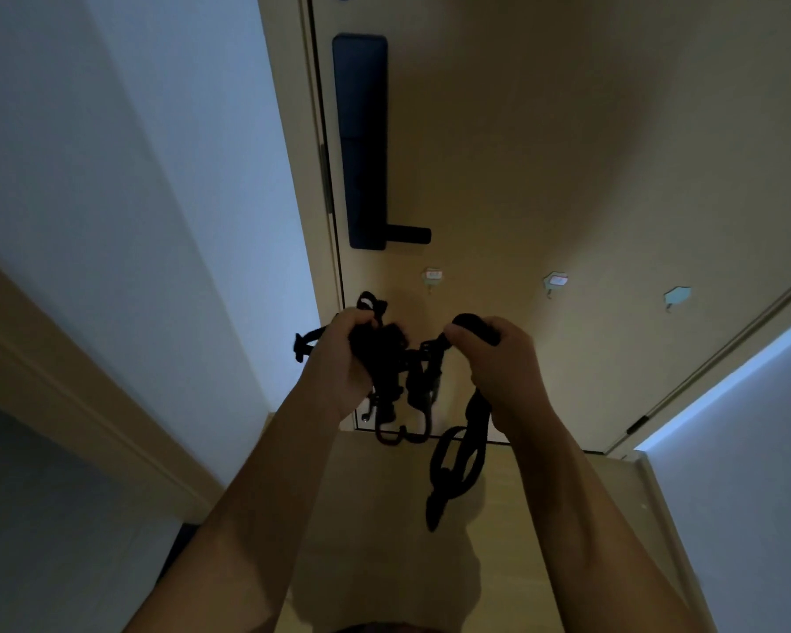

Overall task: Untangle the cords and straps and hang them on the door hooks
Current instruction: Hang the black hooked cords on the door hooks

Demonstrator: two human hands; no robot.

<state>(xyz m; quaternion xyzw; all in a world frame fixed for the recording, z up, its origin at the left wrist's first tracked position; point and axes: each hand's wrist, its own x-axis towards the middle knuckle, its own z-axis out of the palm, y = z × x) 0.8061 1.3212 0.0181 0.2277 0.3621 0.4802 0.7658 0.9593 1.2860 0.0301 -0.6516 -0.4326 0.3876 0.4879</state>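
A black tangle of cords and straps (pixel 400 358) hangs between my two hands in front of a tan door (pixel 567 153). My left hand (pixel 343 354) grips the bunched part of the tangle, with a strap end and buckle (pixel 303 344) sticking out to the left. My right hand (pixel 498 358) grips a black strap, whose knotted loops (pixel 457 454) dangle below it. Metal clips (pixel 384 418) hang under the bunch. Three small adhesive hooks (pixel 432 277) (pixel 555 281) (pixel 676 296) sit on the door just above my hands, all bare.
A black lock plate with a lever handle (pixel 366 143) is mounted on the door's left side. A white wall (pixel 133 175) stands to the left, another white surface (pixel 750 450) to the right. The light wood floor (pixel 407 541) lies below. The scene is dim.
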